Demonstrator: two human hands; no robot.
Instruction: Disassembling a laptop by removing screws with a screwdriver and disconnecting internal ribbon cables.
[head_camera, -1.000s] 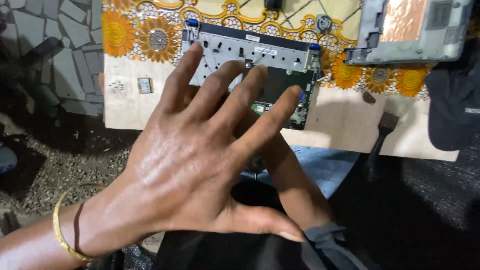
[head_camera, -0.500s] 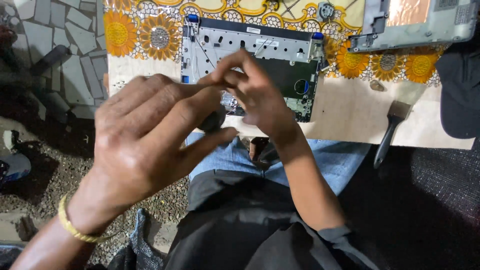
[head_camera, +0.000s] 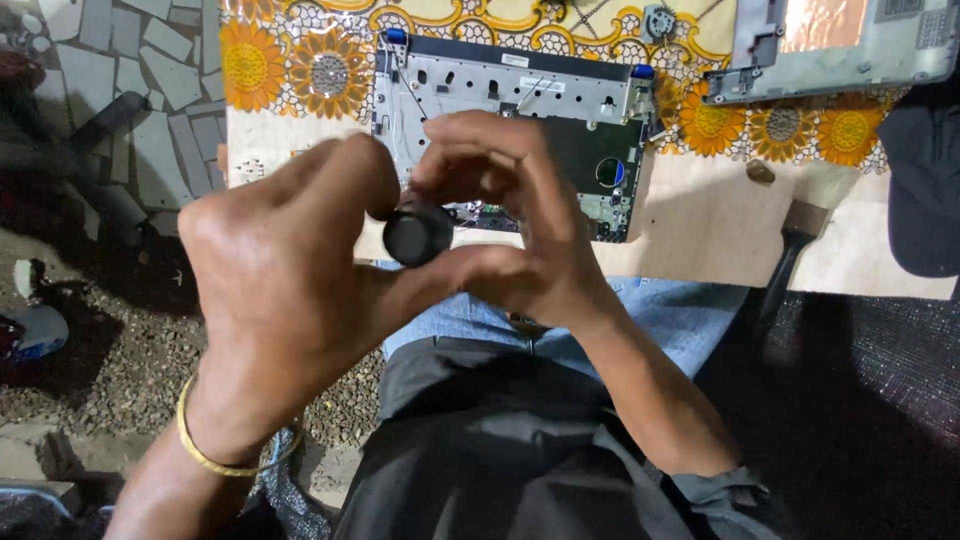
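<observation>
Gripping a dark handle above the laptop base

Closing together since a second ago, when the left hand (head_camera: 290, 300) was spread flat, both hands now pinch a black round handle (head_camera: 417, 235). Right hand (head_camera: 510, 210) curls over it, just before the opened laptop base (head_camera: 510, 110); work resumes there.

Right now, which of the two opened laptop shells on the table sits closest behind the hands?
The dark-edged laptop base with blue corner caps, directly behind the hands; the silver shell lies far right.
</observation>
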